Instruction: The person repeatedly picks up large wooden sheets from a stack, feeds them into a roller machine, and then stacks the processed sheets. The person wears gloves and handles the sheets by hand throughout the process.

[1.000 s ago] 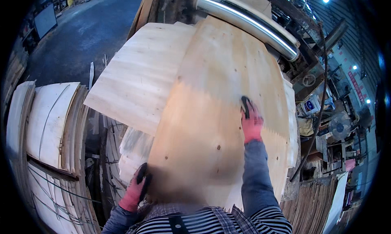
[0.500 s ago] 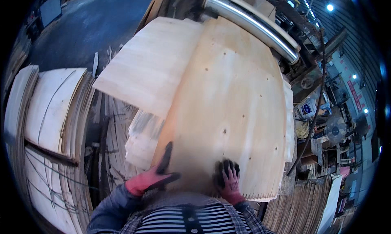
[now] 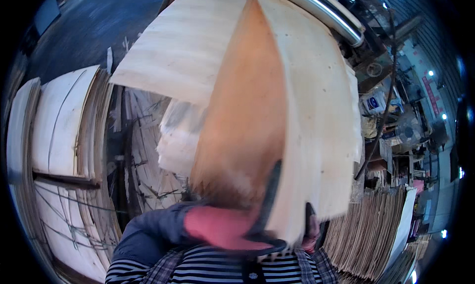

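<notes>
The wood sheet [image 3: 321,111] before the roller [image 3: 327,11] is now lifted along its left edge, touched there by the left hand [image 3: 230,228], thumb spread, grip blurred; the right hand [image 3: 311,232] is half hidden at the near edge, its hold unclear.

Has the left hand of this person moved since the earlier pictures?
Yes: the left hand has moved rightward, farther from the stack of pale sheets at the left.

The left hand [image 3: 220,228] and the near left edge of the pale wood sheet [image 3: 316,116] are blurred. The right hand [image 3: 311,232] is partly hidden by the sheet, its grip indiscernible; the upper edge cuts off the metal roller [image 3: 329,9].
</notes>
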`<action>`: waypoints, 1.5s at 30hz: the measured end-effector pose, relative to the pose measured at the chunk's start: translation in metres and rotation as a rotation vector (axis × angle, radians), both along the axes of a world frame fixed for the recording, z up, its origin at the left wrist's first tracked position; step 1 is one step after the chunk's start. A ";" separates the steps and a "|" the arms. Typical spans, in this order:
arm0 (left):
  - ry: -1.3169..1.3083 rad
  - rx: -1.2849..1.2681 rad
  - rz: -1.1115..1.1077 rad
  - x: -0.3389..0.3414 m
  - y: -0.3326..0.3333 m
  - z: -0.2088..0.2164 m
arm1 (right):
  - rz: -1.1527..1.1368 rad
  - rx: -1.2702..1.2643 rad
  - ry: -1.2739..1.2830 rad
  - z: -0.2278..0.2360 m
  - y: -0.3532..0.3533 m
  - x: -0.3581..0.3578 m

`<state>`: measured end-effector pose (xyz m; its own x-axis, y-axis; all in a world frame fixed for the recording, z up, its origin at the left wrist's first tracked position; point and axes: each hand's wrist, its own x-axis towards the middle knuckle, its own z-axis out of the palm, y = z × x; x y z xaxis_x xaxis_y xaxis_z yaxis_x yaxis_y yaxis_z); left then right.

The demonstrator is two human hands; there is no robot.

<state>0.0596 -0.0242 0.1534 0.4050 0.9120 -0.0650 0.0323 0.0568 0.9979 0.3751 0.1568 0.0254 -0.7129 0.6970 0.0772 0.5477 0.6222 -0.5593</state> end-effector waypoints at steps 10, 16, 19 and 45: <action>-0.146 0.259 1.296 -0.061 0.011 -0.091 | 0.285 0.533 0.018 0.086 0.058 -0.160; 0.839 -0.030 1.305 -0.030 0.015 -0.156 | 0.242 0.623 0.024 0.034 0.181 -0.262; 1.044 -0.170 1.268 -0.019 0.024 -0.159 | 0.137 0.613 0.035 0.020 0.245 -0.311; -0.082 -0.069 0.353 0.006 0.003 -0.019 | 0.128 0.500 0.080 0.013 0.019 -0.012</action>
<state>0.0652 -0.0217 0.1343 0.0726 0.9911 -0.1117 -0.0811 0.1175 0.9898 0.3632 0.1754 0.0382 -0.7686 0.4683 0.4359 0.4173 0.8834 -0.2132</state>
